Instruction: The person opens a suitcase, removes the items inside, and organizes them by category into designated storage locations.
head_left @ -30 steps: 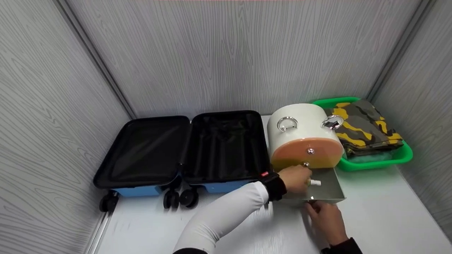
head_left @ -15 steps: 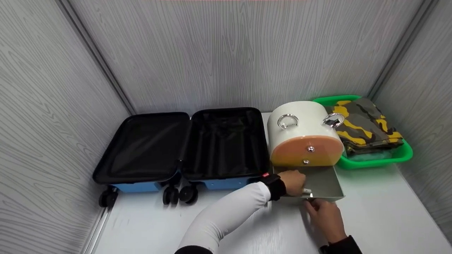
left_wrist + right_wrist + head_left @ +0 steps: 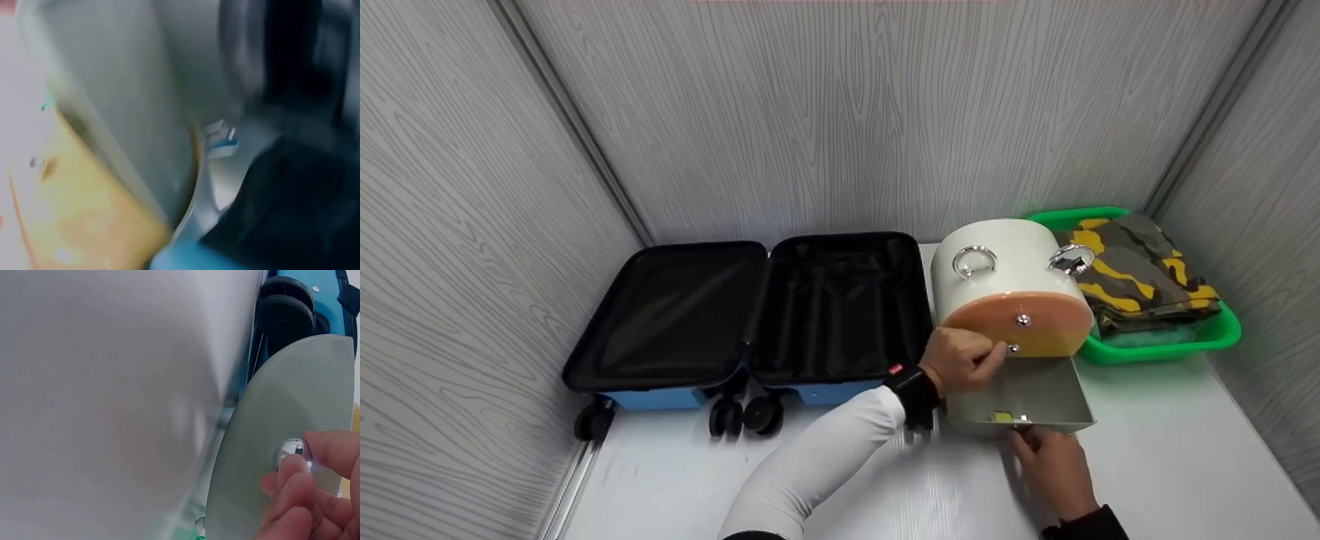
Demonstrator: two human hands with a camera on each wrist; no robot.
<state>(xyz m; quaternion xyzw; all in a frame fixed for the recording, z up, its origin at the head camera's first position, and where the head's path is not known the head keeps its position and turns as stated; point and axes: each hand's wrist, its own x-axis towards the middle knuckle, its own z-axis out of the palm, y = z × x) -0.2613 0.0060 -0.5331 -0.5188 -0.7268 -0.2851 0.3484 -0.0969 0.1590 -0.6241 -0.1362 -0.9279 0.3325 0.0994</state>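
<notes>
A white rounded box (image 3: pixel 997 259) with an orange front panel (image 3: pixel 1042 311), silver knobs and two ring handles stands right of centre. Its lowest drawer (image 3: pixel 1057 386) is pulled out. My right hand (image 3: pixel 1054 465) pinches the round metal drawer knob (image 3: pixel 291 449) at the drawer's front. My left hand (image 3: pixel 964 360) is above the drawer's left side, loosely curled, with nothing visible in it. A small yellow-green item (image 3: pixel 1002 416) lies inside against the front wall; its kind is too small to tell. The left wrist view is blurred, showing no fingers clearly.
An opened suitcase (image 3: pixel 840 307) with black lining, blue shell and black wheels lies to the left. At the right, a green basin (image 3: pixel 1162 351) holds folded camouflage cloth (image 3: pixel 1140 270). Wood-patterned panels (image 3: pixel 840 112) wall in the white table (image 3: pixel 1155 450).
My left hand first carried a small white-capped item down into the drawer, then let go and moved up and left. My right hand has stayed on the knob.
</notes>
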